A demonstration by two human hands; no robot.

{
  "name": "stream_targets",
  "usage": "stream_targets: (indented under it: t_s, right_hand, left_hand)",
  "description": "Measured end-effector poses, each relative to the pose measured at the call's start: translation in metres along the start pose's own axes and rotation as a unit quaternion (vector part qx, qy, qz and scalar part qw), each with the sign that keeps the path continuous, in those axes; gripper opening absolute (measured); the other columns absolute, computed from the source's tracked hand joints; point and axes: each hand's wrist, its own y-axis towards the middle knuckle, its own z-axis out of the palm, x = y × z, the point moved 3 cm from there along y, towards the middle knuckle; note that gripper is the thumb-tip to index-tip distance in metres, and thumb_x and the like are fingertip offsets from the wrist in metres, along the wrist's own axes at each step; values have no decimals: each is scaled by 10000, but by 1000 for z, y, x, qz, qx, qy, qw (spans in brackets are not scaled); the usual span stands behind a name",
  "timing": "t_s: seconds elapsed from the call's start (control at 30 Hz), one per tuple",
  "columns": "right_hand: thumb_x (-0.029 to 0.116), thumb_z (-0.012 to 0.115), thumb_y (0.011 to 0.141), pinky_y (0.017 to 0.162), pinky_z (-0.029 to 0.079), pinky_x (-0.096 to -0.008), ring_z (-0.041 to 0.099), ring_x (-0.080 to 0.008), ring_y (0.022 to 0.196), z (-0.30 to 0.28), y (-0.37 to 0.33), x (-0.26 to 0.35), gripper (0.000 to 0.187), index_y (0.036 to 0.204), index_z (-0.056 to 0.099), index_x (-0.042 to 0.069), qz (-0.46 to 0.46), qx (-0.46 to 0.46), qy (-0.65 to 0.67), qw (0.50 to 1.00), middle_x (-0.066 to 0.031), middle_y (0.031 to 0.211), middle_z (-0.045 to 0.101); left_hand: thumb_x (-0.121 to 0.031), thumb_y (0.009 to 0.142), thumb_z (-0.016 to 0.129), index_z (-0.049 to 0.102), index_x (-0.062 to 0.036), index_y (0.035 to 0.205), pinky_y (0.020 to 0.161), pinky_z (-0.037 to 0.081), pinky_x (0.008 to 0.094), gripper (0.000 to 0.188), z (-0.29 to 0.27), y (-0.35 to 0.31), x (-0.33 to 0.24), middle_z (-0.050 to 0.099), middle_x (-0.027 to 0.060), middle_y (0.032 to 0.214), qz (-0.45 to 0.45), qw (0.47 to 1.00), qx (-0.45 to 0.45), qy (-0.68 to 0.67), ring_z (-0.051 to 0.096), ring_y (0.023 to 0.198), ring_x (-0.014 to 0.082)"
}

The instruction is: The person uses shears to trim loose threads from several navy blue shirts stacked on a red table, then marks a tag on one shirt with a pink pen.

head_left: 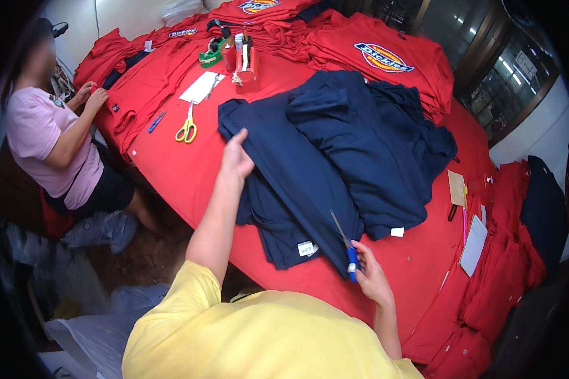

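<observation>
My left hand [236,159]: at the left edge of the navy garments [385,148], thumb raised; I cannot tell whether its fingers grip the fabric.
My right hand [374,281]: closed around blue-handled scissors [352,258], blade angled away over the lower fabric edge.
Navy garments: between and beyond my 2 hands, on the red-covered table [171,167].
White tags: 1 barcoded tag [307,249] left of my right hand, 1 blank-looking tag [397,232] beyond it.
Yellow-handled scissors [186,131]: beyond my left hand, to its left.
Green tape dispenser [211,57]: farther beyond that hand.
White card [474,246]: right of my right hand.
</observation>
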Motion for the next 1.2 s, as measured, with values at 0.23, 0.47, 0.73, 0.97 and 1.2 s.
stream_targets:
  t_s: [0.23,0.47,0.73,0.97,1.2]
  right_hand:
    - [17,590,810,863,477,-318,599,-232,936,-4,12,-5,554,1350,472,60,44,6,-104,994,-139,1023,582]
    - [28,651,795,895,486,-341,635,-240,979,-1,68,54,543,1316,500,9,-146,-109,-32,983,-166,1162,599]
    - [52,687,797,802,512,-402,611,-357,959,37,160,25,605,1354,449,38,-352,-188,-290,870,-196,1103,574]
    - [148,708,779,704,527,-406,616,-347,865,51,118,11,644,1360,447,48,-327,-167,-296,882,-172,1040,580]
    - [114,728,752,784,518,-394,612,-362,950,72,65,13,667,1346,446,2,-323,-125,-269,899,-198,1089,586]
  left_hand:
    - [-306,1018,402,386,-6,1380,1105,355,450,470,5,5,-34,484,159,1386,40,996,76,19,466,1291,301]
    - [-95,940,561,549,-43,1193,817,526,334,259,-30,-40,35,627,77,1184,55,965,-28,257,624,1030,188]
    - [-153,948,594,603,-33,936,597,438,210,121,-50,-54,62,619,-19,795,206,884,-99,408,532,660,48]
    - [-128,961,577,606,-39,994,603,450,202,99,-49,-102,67,662,8,859,211,930,-78,291,604,722,54]
    - [-134,974,562,611,-53,914,662,422,190,112,-44,-140,47,602,-27,861,195,963,-93,162,533,742,46]
